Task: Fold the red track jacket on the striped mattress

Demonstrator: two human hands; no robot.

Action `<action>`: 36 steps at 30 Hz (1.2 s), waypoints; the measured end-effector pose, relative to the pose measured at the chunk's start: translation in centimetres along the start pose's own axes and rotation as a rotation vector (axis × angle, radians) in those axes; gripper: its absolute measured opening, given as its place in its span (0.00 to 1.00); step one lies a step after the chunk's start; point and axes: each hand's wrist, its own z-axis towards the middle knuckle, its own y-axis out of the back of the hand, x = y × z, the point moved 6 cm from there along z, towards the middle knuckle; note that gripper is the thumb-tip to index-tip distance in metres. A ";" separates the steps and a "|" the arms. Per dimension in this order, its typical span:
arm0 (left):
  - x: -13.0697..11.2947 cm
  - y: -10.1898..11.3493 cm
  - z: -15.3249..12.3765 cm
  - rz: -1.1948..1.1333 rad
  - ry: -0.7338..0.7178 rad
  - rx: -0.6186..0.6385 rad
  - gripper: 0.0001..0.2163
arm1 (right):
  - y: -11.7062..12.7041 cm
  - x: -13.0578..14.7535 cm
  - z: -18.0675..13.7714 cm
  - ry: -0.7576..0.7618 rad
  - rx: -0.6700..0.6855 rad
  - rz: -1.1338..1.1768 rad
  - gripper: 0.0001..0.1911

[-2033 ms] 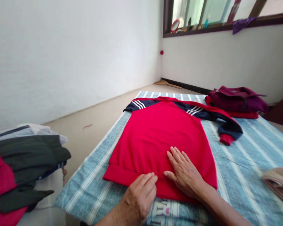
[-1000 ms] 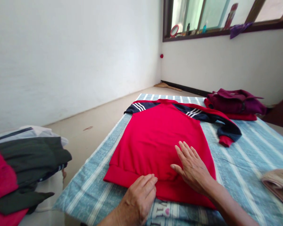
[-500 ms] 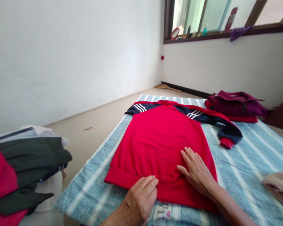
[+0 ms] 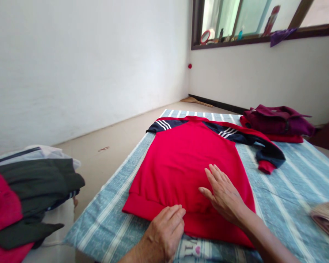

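A red sweatshirt (image 4: pixel 185 160) with navy shoulders and white stripes lies flat, back up, on a blue-and-white striped cloth (image 4: pixel 287 186). My left hand (image 4: pixel 164 230) rests fingers down on the sweatshirt's bottom hem, pressing it against the cloth. My right hand (image 4: pixel 222 193) lies flat with fingers spread on the lower right part of the red body. The right sleeve (image 4: pixel 267 155) is bent beside the body, its red cuff on the cloth. Neither hand grips anything.
A folded maroon and red pile (image 4: pixel 276 122) sits at the far right of the cloth. A beige folded item (image 4: pixel 327 219) lies at the right edge. Dark, white and red clothes (image 4: pixel 27 193) are stacked at the left. A window ledge (image 4: pixel 252 34) holds small bottles.
My right hand has slid over the lower right of the sweatshirt, out towards its side and back a little. My left hand has stayed on the hem.
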 end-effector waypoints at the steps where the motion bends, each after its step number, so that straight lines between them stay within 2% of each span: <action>1: 0.0 0.0 0.0 0.007 0.002 -0.010 0.15 | 0.3 1.2 0.8 0.031 0.001 0.017 0.34; 3: 0.0 0.0 0.0 0.019 0.008 -0.031 0.15 | 0.4 3.9 2.6 0.137 0.021 0.060 0.32; 6: -0.1 0.0 -0.1 0.030 0.006 -0.048 0.14 | -0.7 7.6 5.0 0.319 0.095 0.137 0.32; 9: -0.1 -0.2 -0.4 0.042 0.001 -0.060 0.15 | -2.8 9.5 6.3 0.416 0.156 0.160 0.31; 14: 0.2 -0.8 -0.7 0.052 -0.026 -0.095 0.15 | -4.8 9.6 6.6 0.430 0.152 0.140 0.34; 27: 0.5 -0.2 -0.6 0.060 -0.017 -0.150 0.16 | -4.7 9.5 6.5 0.417 0.141 0.141 0.34; 33: 3.0 0.9 -1.6 0.286 0.047 -0.218 0.18 | -4.2 9.5 6.4 0.416 0.146 0.165 0.33; 36: 4.4 1.1 -1.9 0.360 0.084 -0.204 0.19 | -4.2 9.5 6.4 0.413 0.154 0.169 0.32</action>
